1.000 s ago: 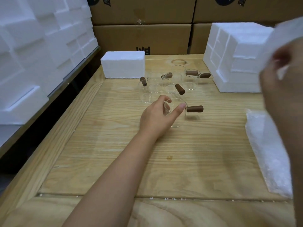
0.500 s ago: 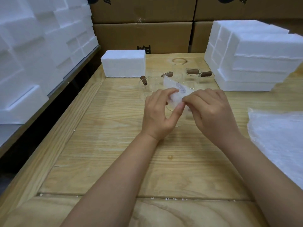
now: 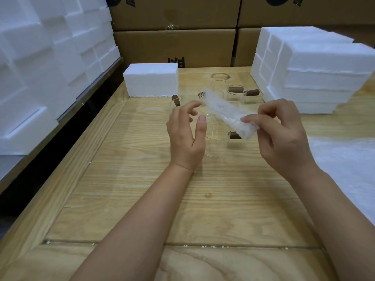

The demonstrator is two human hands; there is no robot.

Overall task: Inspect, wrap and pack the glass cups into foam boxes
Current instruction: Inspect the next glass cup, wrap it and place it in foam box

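Left hand (image 3: pixel 185 138) released wrap (image 3: pixel 227 114), screening cups (image 3: pixel 236 96) between foam boxes (image 3: pixel 316 82).

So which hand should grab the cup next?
Left, probably. The left hand is empty, with its fingers loose, and it is right beside the nearest cup. The right hand is busy pinching the wrap, so it cannot take the cup too.

We see one clear cup (image 3: pixel 216 148) upright at the middle of the bench (image 3: pixel 142 179), wrap (image 3: pixel 225 114) tilted above it, more cups (image 3: pixel 235 94) and a foam box (image 3: pixel 151 80) by the far edge.
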